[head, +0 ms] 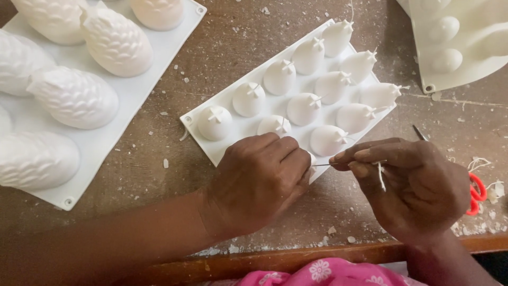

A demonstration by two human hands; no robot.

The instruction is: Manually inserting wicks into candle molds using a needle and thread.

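Single head-worn view, looking steeply down from close above the worn brown wooden tabletop (222,58). Facing away from the body: near tabletop edge along the bottom, both hands just beyond it, far tabletop cropped at the top. No second view to share.

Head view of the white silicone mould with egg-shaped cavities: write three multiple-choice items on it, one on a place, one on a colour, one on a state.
1. Where is the left hand?
A. on the near edge of the egg mould
B. on the pinecone mould
C. on the scissors

2. What colour are the scissors' handles?
A. blue
B. red
C. green

3. How does the right hand hold the needle?
A. lying on an open palm
B. in a clenched fist
C. pinched in the fingertips

Key: 1 A, it covers the mould's near corner. 2 B, red loops show behind the right hand. 3 C, thumb and fingers pinch the needle with white wick.
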